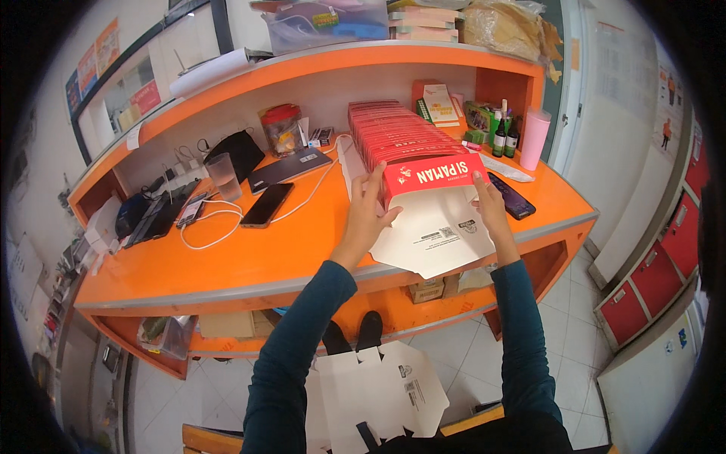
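Observation:
Between my two hands is a partly folded cardboard box point(432, 227), its red printed side up at the back and a pale flap spread toward me over the table edge. My left hand point(365, 216) grips its left end, thumb over the pale side. At the right end, my right hand point(491, 208) has its fingers closed on the red side's corner. Directly behind stands a long row of red folded boxes point(397, 132), packed tightly together. An unfolded pale box blank point(378, 390) lies across my lap.
Left on the orange desk point(302, 250) are a phone point(268, 205), a laptop point(290, 169), a clear cup point(224, 176) and white cables. At the right lie another phone point(512, 197), dark bottles point(500, 138) and a pink tumbler point(535, 139). A raised shelf point(340, 59) runs along the back.

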Motion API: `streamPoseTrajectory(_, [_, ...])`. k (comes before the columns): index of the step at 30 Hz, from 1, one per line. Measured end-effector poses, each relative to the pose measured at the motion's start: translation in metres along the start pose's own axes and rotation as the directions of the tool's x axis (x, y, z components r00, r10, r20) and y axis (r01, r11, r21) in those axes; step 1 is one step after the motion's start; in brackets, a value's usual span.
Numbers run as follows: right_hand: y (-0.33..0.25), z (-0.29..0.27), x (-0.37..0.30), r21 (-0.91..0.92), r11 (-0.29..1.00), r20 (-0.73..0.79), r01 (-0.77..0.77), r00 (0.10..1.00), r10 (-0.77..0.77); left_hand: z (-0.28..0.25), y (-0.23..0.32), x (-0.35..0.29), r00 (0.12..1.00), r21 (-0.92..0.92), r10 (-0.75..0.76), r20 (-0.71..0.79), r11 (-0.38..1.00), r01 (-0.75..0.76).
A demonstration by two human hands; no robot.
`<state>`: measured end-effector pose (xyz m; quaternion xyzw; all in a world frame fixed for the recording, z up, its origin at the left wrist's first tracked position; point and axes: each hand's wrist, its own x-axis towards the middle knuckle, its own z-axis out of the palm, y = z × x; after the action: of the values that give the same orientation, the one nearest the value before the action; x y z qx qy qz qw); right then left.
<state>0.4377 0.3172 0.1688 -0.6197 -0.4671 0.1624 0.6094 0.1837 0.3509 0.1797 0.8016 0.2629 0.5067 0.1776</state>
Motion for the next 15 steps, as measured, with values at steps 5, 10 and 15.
streamPoseTrajectory(5, [-0.044,0.030,-0.024,-0.508,0.685,-0.325,0.522,0.620,-0.714,-0.003,-0.005,0.003,0.997,0.403,0.051,-0.052,0.915,-0.026])
streamPoseTrajectory(10, [-0.087,0.080,-0.069,-0.542,0.360,0.122,0.760,0.495,-0.860,-0.013,-0.017,0.011,0.986,0.094,0.114,0.121,0.988,-0.126])
streamPoseTrajectory(15, [-0.066,0.097,-0.067,-0.594,0.354,0.046,0.723,0.469,-0.882,-0.039,-0.036,0.043,0.973,-0.177,0.098,0.207,0.982,-0.061])
